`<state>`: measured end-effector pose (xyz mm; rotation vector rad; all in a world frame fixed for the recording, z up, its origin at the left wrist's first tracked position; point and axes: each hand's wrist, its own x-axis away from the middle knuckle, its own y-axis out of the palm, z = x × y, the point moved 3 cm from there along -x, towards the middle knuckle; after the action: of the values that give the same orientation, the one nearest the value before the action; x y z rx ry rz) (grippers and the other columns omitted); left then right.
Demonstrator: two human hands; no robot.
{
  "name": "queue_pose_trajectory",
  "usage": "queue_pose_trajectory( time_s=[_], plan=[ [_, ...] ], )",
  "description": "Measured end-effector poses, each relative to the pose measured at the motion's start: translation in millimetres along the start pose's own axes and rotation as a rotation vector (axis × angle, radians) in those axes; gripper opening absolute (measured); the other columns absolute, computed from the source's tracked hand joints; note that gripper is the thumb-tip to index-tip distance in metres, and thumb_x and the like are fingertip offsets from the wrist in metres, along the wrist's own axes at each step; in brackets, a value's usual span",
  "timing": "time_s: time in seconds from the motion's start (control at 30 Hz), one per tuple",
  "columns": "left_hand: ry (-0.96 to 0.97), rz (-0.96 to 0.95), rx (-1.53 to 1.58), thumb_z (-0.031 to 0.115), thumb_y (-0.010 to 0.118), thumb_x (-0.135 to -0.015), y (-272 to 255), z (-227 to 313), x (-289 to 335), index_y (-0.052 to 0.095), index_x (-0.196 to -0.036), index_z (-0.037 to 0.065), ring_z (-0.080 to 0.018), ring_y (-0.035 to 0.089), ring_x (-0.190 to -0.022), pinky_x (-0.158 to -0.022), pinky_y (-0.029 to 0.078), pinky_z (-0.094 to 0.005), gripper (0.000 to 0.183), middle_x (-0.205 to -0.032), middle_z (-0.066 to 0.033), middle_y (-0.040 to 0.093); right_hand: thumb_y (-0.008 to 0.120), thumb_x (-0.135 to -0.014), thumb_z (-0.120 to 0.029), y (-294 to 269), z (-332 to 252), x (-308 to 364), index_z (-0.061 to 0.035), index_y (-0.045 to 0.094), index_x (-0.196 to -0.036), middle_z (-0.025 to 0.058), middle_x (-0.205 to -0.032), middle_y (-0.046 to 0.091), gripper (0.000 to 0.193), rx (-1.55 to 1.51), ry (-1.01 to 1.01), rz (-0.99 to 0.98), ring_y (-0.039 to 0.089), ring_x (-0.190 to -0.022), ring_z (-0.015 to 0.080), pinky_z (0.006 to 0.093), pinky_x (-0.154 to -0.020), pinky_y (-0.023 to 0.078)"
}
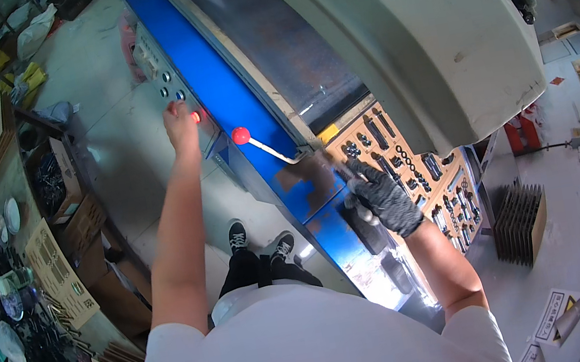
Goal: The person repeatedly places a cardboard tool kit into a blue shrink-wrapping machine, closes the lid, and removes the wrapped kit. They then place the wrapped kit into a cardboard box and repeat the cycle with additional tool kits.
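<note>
At the front control panel [160,68] of a blue machine, my bare left hand [181,126] has its fingers loosely bent and apart. It is beside a lit red push button [196,117] and holds nothing I can see. My right hand [385,201], in a dark grey knitted glove, is over the machine's blue edge, with its fingers bent round a greyish metal part [340,167], smeared and partly hidden, whose kind I cannot make out. A wooden board [364,121] with rows of black metal parts lies just beyond that hand. Between my hands stands a lever with a red ball knob [241,136].
A large grey-green machine housing [427,35] overhangs the bed on the right. Shelves and a workbench with parts boards [60,273] line the left. Stacked brown panels [521,223] stand on the floor at right. My feet are on the pale floor beside the machine.
</note>
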<state>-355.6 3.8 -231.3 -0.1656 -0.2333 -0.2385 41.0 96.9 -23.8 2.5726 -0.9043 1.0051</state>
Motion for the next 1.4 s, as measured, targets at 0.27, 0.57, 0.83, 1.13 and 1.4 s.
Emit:
queue_pose_trajectory(
  time_s=[0.27, 0.57, 0.83, 1.13, 1.4],
  plan=[
    [-0.353, -0.128, 0.248, 0.032, 0.053, -0.105, 22.3, -46.9, -61.4, 0.060, -0.137, 0.012, -0.0217, 0.059, -0.122, -0.100, 0.043, -0.0420, 0.038, -0.139, -0.0084, 0.058, 0.054, -0.103, -0.018, -13.1, 12.4, -7.0, -0.0011, 0.062, -0.128, 0.0057, -0.075, 0.066, 0.031, 0.299, -0.139, 0.229, 0.056, -0.051, 0.0098, 0.0247, -0.047, 0.045],
    [-0.343, -0.142, 0.169, 0.040, 0.058, -0.101, -44.6, -73.6, -38.4, 0.059, -0.136, 0.011, -0.0211, 0.061, -0.117, -0.095, 0.045, -0.0358, 0.045, -0.135, -0.0078, 0.061, 0.061, -0.099, -0.010, -58.1, 54.6, 13.8, -0.0080, 0.056, -0.142, 0.0180, -0.095, 0.072, 0.043, 0.518, -0.428, 0.332, 0.069, -0.075, 0.0269, 0.0350, -0.065, 0.056],
    [-0.451, 0.202, 0.292, 0.025, 0.056, -0.100, -231.9, -178.8, 129.8, 0.059, -0.127, 0.006, -0.0204, 0.069, -0.093, -0.071, 0.054, -0.0334, 0.033, -0.110, -0.0063, 0.065, 0.071, -0.095, -0.035, -75.1, 81.6, -4.3, 0.0007, 0.063, -0.131, 0.0223, -0.113, 0.069, 0.050, 1.355, -0.848, 0.797, 0.065, -0.100, 0.0415, 0.0454, -0.091, 0.053],
    [-0.197, 1.395, 0.061, 0.012, 0.058, -0.097, -518.7, -171.5, 325.2, 0.068, -0.116, 0.001, -0.0294, 0.067, -0.102, -0.092, 0.051, -0.0394, 0.024, -0.116, -0.0156, 0.068, 0.062, -0.100, -0.021, 222.2, 77.1, -90.1, -0.0088, 0.074, -0.111, 0.0136, -0.107, 0.071, 0.020, 0.970, -1.397, -0.288, 0.066, -0.104, 0.0341, 0.0457, -0.093, 0.053],
    [-0.612, 2.130, 0.111, 0.023, 0.056, -0.099, -651.9, -278.7, 517.0, 0.063, -0.118, -0.005, -0.0287, 0.063, -0.106, -0.093, 0.050, -0.0401, 0.035, -0.119, -0.0166, 0.065, 0.061, -0.101, -0.017, 626.4, 143.0, -41.5, -0.0085, 0.073, -0.112, 0.0152, -0.107, 0.071, 0.018, 0.794, -1.249, -1.227, 0.068, -0.101, 0.0332, 0.0403, -0.091, 0.054]
  ],
)
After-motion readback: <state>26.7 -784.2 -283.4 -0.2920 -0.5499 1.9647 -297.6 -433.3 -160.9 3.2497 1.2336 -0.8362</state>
